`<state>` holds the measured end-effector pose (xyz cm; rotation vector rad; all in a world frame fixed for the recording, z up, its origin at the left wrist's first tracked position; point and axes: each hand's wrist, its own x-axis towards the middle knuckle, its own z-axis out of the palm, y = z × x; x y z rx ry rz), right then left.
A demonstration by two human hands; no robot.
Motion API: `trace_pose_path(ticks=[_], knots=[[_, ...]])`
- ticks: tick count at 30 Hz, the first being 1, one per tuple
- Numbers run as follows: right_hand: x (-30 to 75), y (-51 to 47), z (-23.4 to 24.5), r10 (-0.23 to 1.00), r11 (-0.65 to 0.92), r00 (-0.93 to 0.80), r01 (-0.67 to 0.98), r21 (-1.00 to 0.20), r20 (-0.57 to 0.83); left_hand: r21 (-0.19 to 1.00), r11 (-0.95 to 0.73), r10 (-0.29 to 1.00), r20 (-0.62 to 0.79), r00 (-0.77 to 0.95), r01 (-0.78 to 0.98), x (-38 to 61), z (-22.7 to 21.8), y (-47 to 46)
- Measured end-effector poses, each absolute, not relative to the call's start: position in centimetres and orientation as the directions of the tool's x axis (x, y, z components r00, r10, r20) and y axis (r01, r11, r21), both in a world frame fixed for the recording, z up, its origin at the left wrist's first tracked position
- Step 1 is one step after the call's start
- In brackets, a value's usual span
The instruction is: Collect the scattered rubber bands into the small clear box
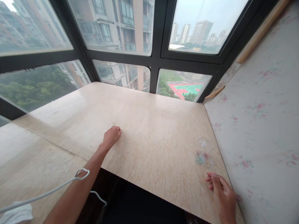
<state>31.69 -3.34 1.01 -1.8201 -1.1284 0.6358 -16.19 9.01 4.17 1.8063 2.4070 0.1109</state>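
My left hand (112, 136) rests on the pale tabletop (149, 149) with its fingers curled together. Just beyond its knuckles lies a small thin ring (114, 123), and part of another shows right at the fingers. What the fingertips hold, if anything, is too small to make out. Over the right side of the table, my right hand (221, 191) has its thumb pressed to bent fingers; whatever may be between them is hidden. A clear plastic box (203, 158) with small coloured rings in its compartments sits just beyond that hand, its transparent lid (203, 142) raised at the far side.
A white cable (46, 195) crosses my left forearm, near a crumpled white tissue (18, 214) at the lower left. The flowered wall (261, 130) bounds the table on the right. Dark window frames (154, 74) stand along the far edge. A seam (58, 149) runs across the tabletop.
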Motion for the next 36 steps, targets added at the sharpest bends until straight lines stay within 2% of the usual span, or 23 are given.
trace_pose_path(ticks=[4, 11, 14, 18, 22, 25, 28, 30, 36], knots=[[31.7, -3.4, 0.9, 0.89, -0.211, 0.456, 0.438, -0.874, 0.013, 0.071, 0.26, 0.958, -0.147, -0.248, 0.963, -16.2, 5.1, 9.8], [32.2, -3.3, 0.4, 0.889, -0.241, 0.458, 0.437, -0.867, -0.017, 0.037, 0.228, 0.926, -0.316, -0.205, 0.973, -15.1, 7.2, 10.2], [32.3, -3.3, 0.3, 0.891, -0.23, 0.455, 0.443, -0.867, -0.004, 0.135, 0.173, 0.944, -0.305, -0.126, 0.976, -12.8, 7.9, 9.7], [32.0, -3.2, 0.5, 0.899, -0.189, 0.437, 0.43, -0.883, 0.021, 0.381, 0.063, 0.98, -0.199, 0.015, 0.922, -8.3, 8.8, 9.5], [31.8, -3.1, 0.6, 0.905, -0.163, 0.424, 0.396, -0.904, 0.023, 0.719, -0.05, 0.971, -0.126, 0.202, 0.693, -2.3, 9.1, 9.8], [31.8, -3.0, 0.4, 0.91, -0.148, 0.414, 0.376, -0.915, 0.022, 0.877, -0.082, 0.936, -0.095, 0.338, 0.474, 3.3, 8.6, 9.8], [31.9, -3.0, 0.2, 0.91, -0.153, 0.414, 0.358, -0.921, 0.009, 0.95, -0.104, 0.885, -0.046, 0.464, 0.294, 9.0, 7.6, 9.6], [31.9, -3.0, 0.2, 0.914, -0.148, 0.406, 0.36, -0.921, 0.012, 0.963, -0.116, 0.859, -0.026, 0.511, 0.244, 12.5, 6.9, 9.4], [31.8, -3.0, 0.5, 0.928, -0.112, 0.369, 0.407, -0.906, 0.052, 0.846, -0.373, 0.799, 0.085, 0.596, 0.38, 19.2, 5.5, 9.4]])
